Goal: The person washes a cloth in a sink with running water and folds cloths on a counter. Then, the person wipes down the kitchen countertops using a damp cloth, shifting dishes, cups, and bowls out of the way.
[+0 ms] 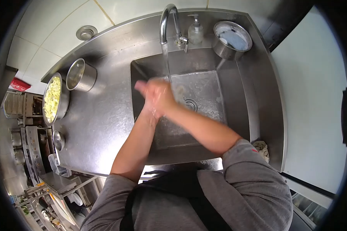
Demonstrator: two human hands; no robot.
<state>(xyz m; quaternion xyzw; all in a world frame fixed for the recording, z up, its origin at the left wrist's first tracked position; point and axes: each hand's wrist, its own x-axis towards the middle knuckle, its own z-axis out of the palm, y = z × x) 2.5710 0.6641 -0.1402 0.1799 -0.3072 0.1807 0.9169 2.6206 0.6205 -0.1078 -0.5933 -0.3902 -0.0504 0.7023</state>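
Note:
My two hands are pressed together above the sink [235, 100], just left of the running water. My right hand [160, 93] is closed around my left hand and covers most of it. Of my left hand [141, 86], only a small part shows at the left, and its fingers are mostly hidden and blurred. Both hands and the wrists look wet. A chrome tap [164, 29] stands behind them, and a stream of water [166, 57] falls from its spout beside my hands. The sink's drain [190, 104] lies below, to the right.
A soap pump bottle [196, 32] and a metal pot with soapy-looking contents [232, 40] stand behind the sink. On the left are an empty metal pot [81, 75], a bowl of chopped pale-yellow pieces [52, 99] and a small bowl [58, 140]. A crumpled cloth [262, 149] lies at right.

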